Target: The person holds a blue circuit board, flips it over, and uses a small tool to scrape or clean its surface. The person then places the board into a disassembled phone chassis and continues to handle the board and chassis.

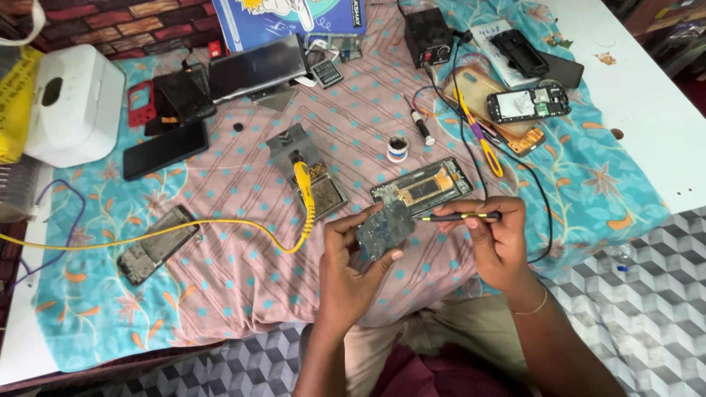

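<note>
Grey circuit board [385,229] pinched in left hand [351,254] | right hand [494,239] clamped on tweezers [462,216], tip at board edge | phone frame [422,184] lies opened, unassembled

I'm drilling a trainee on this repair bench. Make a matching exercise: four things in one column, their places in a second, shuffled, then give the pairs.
Things:
1. small grey-blue phone circuit board
2. thin black tweezers with yellow band
3. yellow-handled soldering iron
4. white rounded plastic box

Places:
A. at the cloth's far left edge
B. in the left hand
C. resting on the grey metal stand mid-cloth
D. in the right hand

Pairs: 1-B, 2-D, 3-C, 4-A
</note>
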